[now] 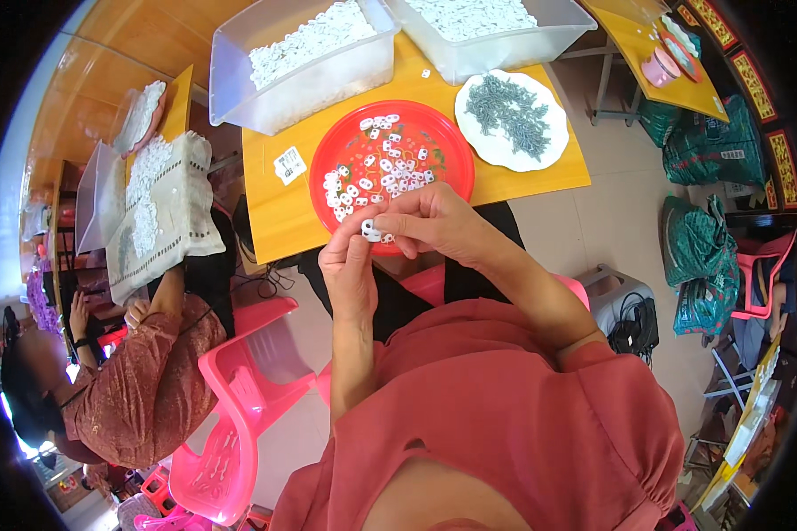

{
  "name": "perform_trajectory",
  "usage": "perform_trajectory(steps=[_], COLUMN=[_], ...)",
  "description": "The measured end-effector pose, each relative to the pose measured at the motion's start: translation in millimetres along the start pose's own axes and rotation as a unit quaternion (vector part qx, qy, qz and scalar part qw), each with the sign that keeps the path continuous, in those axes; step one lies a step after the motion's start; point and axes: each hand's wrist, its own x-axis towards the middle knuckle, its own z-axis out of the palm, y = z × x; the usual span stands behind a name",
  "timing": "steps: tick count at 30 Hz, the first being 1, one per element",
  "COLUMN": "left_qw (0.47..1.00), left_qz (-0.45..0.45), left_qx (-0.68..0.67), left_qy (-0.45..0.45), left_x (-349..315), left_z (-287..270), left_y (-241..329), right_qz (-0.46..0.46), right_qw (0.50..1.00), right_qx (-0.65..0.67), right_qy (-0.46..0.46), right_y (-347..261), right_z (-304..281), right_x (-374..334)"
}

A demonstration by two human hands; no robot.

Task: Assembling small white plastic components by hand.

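Observation:
Over the near rim of a red round tray [447,133], my two hands meet at a small white plastic piece with dark holes [369,228]. My left hand [350,252] pinches it between thumb and fingers. From the other side, the fingertips of my right hand [429,219] close in on the same piece; whether they hold something small of their own is hidden. Many similar white pieces [403,173] lie scattered on the tray. To its right, a white scalloped plate [549,146] bears a heap of small dark grey screws or pins [509,113].
Two clear plastic bins [305,97] [491,57] full of white pieces stand at the table's [270,199] far side. A label card [289,165] lies at left. Pink chairs [243,398], another seated person [142,380] and green sacks [700,257] surround me.

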Motion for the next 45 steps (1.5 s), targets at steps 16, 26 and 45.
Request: perform_trajectory(steps=[16,26,45], left_qw=[0.997,0.992,0.987], left_qz=[-0.031,-0.036,-0.079], left_qx=[0.002,-0.077,-0.077], left_qy=[0.073,0.091,0.12], left_x=[-5,-15,-22], left_z=[14,40,38], left_y=[-9,-14,-44], right_qz=[-0.212,-0.327,-0.311], right_qw=[0.903,0.82,0.812], right_qx=[-0.365,-0.438,-0.442], right_qy=[0.084,0.171,0.219], right_y=[14,42,85], right_z=[8,10,5], right_x=[-12,-5,-6])
